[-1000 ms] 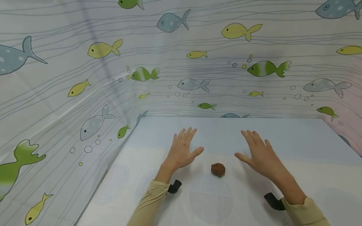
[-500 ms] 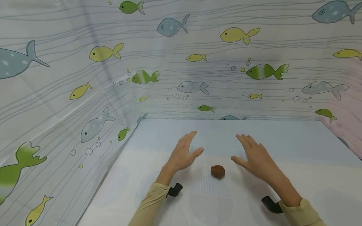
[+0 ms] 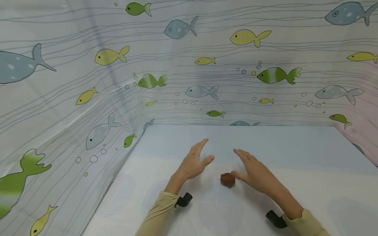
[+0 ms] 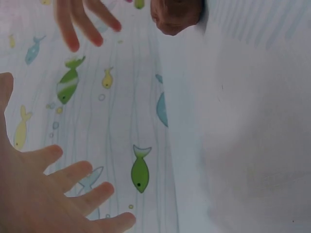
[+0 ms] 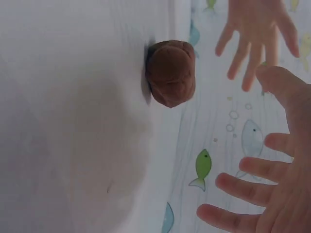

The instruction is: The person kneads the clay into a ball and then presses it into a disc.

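The brown lump (image 3: 227,180) rests on the table (image 3: 313,190), between your 2 hands. Your right hand (image 3: 256,172), right of the lump, is raised with fingers extended, gripping nothing; its thumb is near the lump. Your left hand (image 3: 191,164), left of the lump, is likewise extended and ungripped. Note 1 black piece (image 3: 185,200) at each sleeve (image 3: 160,214). A fish-print curtain (image 3: 206,73) covers the far and left sides.

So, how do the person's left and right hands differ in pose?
In the head view, the left hand slants rightward, the right hand leftward. The right thumb visually overlaps the brown lump; the left thumb appears apart from it. Both hands are open, holding nothing.
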`<state>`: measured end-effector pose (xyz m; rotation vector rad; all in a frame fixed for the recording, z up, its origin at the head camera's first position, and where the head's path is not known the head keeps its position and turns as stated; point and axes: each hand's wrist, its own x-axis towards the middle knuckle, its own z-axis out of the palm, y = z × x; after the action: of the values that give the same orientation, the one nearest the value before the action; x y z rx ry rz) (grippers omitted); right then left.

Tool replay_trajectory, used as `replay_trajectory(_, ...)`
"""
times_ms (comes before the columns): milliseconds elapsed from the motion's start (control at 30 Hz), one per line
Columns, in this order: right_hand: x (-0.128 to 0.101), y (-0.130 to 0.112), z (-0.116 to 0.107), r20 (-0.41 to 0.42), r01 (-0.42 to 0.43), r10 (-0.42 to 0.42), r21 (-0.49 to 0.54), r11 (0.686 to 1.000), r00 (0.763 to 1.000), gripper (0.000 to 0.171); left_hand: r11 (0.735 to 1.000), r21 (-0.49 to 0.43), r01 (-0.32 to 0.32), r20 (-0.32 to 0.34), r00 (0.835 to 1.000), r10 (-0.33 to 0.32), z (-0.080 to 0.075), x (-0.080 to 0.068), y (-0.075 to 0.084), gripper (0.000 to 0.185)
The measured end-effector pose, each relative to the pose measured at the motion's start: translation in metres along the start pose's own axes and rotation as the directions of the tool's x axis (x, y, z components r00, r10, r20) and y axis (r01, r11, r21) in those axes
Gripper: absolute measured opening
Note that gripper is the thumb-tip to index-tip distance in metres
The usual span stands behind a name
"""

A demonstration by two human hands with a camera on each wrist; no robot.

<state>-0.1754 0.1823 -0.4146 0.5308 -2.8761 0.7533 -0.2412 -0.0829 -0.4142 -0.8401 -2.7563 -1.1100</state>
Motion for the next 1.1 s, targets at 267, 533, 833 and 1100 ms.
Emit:
replay_trajectory(267,-0.001,-0.006,0.019,0.075,0.001,-0.005,0.054,0.999,0.997,0.08,0.998,-0.058,0.007,0.017,1.0,-0.006,0.001,-0.002,0.003,0.077)
replay_trajectory(533,0.001,-0.009,0.034,0.148,0.015,-0.019,0.026,1.0,0.989,0.075,0.998,-0.058,-0.003,0.036,0.999,0.005,0.002,-0.003,0.002,0.076)
replay_trajectory(833,0.001,-0.009,0.036,0.159,0.03,-0.022,-0.049,0.998,0.987,0.049,0.998,-0.061,-0.018,0.058,0.998,0.022,0.001,-0.003,0.005,0.076)
replay_trajectory(1100,0.001,-0.005,0.022,0.023,0.09,-0.091,0.01,0.996,0.996,0.044,0.998,-0.063,-0.02,0.062,0.998,0.024,0.001,-0.002,0.005,0.077)
